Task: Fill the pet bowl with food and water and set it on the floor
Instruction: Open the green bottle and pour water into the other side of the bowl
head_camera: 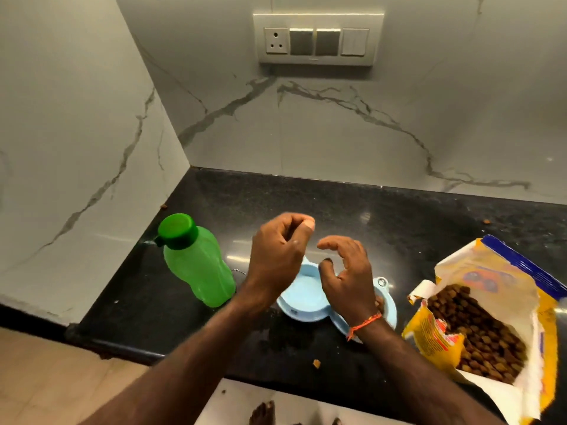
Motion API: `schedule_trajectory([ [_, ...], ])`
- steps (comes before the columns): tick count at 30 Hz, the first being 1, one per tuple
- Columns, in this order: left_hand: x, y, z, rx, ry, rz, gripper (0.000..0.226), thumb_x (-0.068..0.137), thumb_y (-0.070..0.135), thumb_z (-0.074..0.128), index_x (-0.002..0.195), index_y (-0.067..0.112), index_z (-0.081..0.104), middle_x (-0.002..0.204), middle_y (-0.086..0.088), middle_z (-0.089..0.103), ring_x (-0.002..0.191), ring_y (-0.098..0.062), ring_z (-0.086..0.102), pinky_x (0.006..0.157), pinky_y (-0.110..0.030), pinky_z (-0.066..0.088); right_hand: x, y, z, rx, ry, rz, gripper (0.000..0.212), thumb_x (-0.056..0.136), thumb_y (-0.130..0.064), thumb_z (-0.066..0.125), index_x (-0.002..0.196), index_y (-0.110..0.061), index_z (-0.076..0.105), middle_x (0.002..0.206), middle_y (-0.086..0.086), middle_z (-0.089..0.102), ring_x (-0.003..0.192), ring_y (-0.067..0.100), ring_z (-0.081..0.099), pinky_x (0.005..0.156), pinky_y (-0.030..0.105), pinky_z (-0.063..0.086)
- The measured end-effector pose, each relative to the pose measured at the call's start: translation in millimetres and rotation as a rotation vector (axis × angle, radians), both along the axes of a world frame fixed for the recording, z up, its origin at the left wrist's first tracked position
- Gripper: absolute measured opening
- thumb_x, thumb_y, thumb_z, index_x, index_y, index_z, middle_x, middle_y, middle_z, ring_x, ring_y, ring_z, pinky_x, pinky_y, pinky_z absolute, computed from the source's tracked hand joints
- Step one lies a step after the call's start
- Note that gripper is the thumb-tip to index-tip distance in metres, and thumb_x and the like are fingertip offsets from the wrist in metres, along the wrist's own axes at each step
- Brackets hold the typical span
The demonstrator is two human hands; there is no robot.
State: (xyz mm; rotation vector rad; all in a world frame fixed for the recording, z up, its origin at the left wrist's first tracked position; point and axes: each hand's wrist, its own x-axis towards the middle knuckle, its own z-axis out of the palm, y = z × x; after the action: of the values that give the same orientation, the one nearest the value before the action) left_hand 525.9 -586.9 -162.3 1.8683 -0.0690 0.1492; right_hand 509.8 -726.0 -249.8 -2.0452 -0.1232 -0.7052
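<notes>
Bare toes [262, 414] are seen at the bottom edge of the frame, below the black counter [399, 216]. A loose kibble [316, 363] lies on the counter near its front edge. At lower right, an open yellow bag [478, 317] rests on the counter with brown kibble exposed inside. At centre, a pale blue double bowl [306, 297] sits on the counter; its left well is seen empty, while its right well is largely hidden by the right wrist, a little kibble being visible there. The right hand [346, 277], with an orange thread at the wrist, is held above the bowl, fingers spread and curled, holding nothing. The left hand [277, 256] is raised just beside it, fingers gathered against the thumb; whether anything is pinched cannot be told. A capped green bottle [196, 262] stands left of the bowl. A switch plate [317, 39] is mounted on the marbled wall at upper centre.
</notes>
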Motion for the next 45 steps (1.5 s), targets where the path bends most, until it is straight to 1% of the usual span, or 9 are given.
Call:
schedule_trajectory([
  [6,-3,76,70,0.143,-0.287,0.076,0.014,0.098,0.020,0.068,0.106,0.012,0.076,0.095,0.006,0.076,0.088,-0.003,0.071,0.077,-0.011,0.052,21,67,41,0.000,0.060,0.334,0.048,0.071,-0.005,0.066,0.118,-0.018,0.062,0.116,-0.007,0.061,0.107,0.015,0.057,0.091,0.022,0.043],
  [10,-6,129,85,0.455,-0.416,0.196,0.015,0.094,0.027,0.072,0.104,0.017,0.078,0.101,0.008,0.075,0.093,-0.001,0.068,0.082,-0.004,0.045,32,104,49,-0.060,0.158,0.606,0.072,0.074,-0.017,0.071,0.141,-0.016,0.046,0.139,-0.001,0.049,0.126,0.016,0.049,0.105,0.031,0.043],
  [15,2,176,57,0.713,-0.294,0.058,0.030,0.087,0.037,0.078,0.112,0.019,0.075,0.109,0.003,0.074,0.095,-0.008,0.065,0.085,-0.023,0.051,43,139,40,-0.151,0.353,0.809,0.111,0.076,-0.042,0.084,0.159,-0.024,0.013,0.162,-0.003,0.025,0.147,0.014,0.030,0.120,0.042,0.033],
  [20,6,186,22,0.671,-0.234,-0.054,0.039,0.087,0.037,0.078,0.122,0.024,0.066,0.119,0.004,0.066,0.105,-0.009,0.061,0.093,-0.032,0.055,46,165,27,-0.124,0.474,0.722,0.128,0.064,-0.058,0.088,0.159,-0.032,0.005,0.162,-0.006,0.025,0.147,0.013,0.033,0.116,0.045,0.040],
  [26,10,191,19,0.528,-0.289,-0.004,0.044,0.078,0.035,0.088,0.118,0.024,0.073,0.115,0.005,0.073,0.101,-0.006,0.067,0.087,-0.013,0.050,41,173,23,-0.105,0.407,0.594,0.101,0.067,-0.038,0.089,0.147,-0.039,0.028,0.136,-0.010,0.052,0.120,0.010,0.055,0.096,0.045,0.053],
  [30,8,195,25,0.498,-0.362,0.017,0.042,0.076,0.043,0.087,0.111,0.025,0.073,0.103,0.009,0.074,0.088,-0.004,0.069,0.079,-0.022,0.058,35,170,34,-0.077,0.356,0.582,0.090,0.064,-0.039,0.090,0.138,-0.044,0.038,0.132,-0.013,0.055,0.118,0.008,0.056,0.095,0.042,0.053],
  [40,15,170,54,0.631,-0.488,0.432,0.051,0.081,0.068,0.072,0.089,0.018,0.069,0.076,0.002,0.071,0.066,-0.012,0.064,0.060,-0.024,0.054,24,170,65,-0.233,0.256,0.312,0.106,0.057,-0.066,0.075,0.149,-0.043,0.026,0.129,-0.013,0.048,0.117,0.012,0.048,0.100,0.041,0.043],
  [43,17,171,66,0.635,-0.411,0.270,0.042,0.085,0.053,0.075,0.109,0.019,0.070,0.100,-0.002,0.072,0.088,-0.017,0.068,0.076,-0.029,0.055,25,163,73,-0.244,0.248,0.272,0.105,0.055,-0.065,0.076,0.146,-0.047,0.027,0.127,-0.014,0.049,0.116,0.013,0.050,0.100,0.043,0.045],
  [45,20,175,78,0.615,-0.198,-0.084,0.051,0.087,0.028,0.074,0.136,0.026,0.060,0.134,-0.002,0.059,0.121,-0.017,0.058,0.101,-0.031,0.049,28,157,78,-0.204,0.261,0.260,0.102,0.056,-0.064,0.079,0.143,-0.049,0.028,0.126,-0.014,0.049,0.116,0.014,0.052,0.099,0.045,0.048],
])
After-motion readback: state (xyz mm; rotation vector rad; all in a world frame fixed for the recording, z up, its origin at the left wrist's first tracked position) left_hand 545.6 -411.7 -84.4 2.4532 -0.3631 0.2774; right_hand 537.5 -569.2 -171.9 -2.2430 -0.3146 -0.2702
